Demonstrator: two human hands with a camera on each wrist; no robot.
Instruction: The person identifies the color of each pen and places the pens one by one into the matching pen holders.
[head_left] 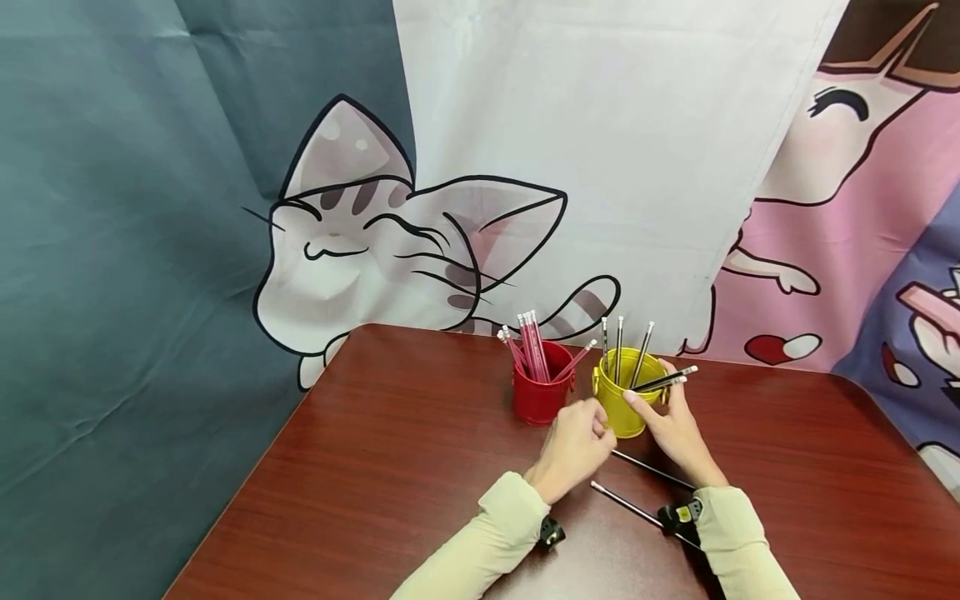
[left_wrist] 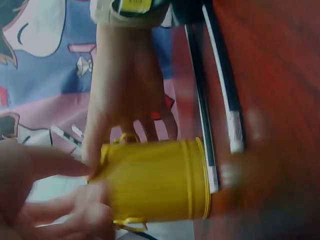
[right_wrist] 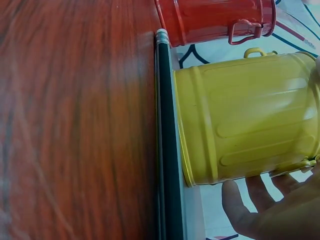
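A small yellow metal bucket (head_left: 621, 415) stands on the table with several black pencils (head_left: 619, 358) in it, their white eraser ends up. Some lean out over its right rim. My right hand (head_left: 678, 429) grips the bucket's right side, thumb at the front near the rim and fingers behind. In front of the bucket's left side is my left hand (head_left: 576, 440), its fingers loosely bent; no object shows in it. The left wrist view, somewhat blurred, has its thumb and fingers apart beside the yellow wall. Two black pencils (head_left: 626, 503) lie on the table below the bucket.
To the left of the yellow bucket stands a red bucket (head_left: 542, 404) holding several pink-red pencils (head_left: 534, 350). The brown wooden table (head_left: 375, 467) ends at a cartoon-printed cloth (head_left: 480, 125) behind. Both forearms come in from the front edge.
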